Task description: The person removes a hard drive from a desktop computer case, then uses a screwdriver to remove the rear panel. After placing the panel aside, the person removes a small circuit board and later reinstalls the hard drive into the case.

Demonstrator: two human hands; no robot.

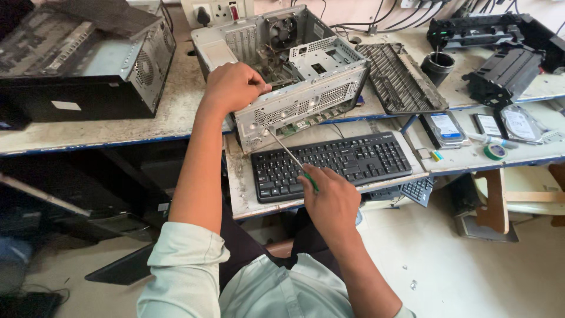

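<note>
At centre frame the left hand (pixel 234 87) clamps the top edge of an open computer case (pixel 294 76) while the right hand (pixel 331 197) grips a green-handled screwdriver (pixel 292 156), tip at the case's lower front panel — a screw being worked, it seems. Steady pressure matters next. A black keyboard (pixel 332 164) sits just beneath; hard drives (pixel 445 128) lie right — another case (pixel 82 59) upper left.

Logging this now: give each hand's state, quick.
Left hand: closed, gripping the case edge.
Right hand: closed on the screwdriver.
</note>
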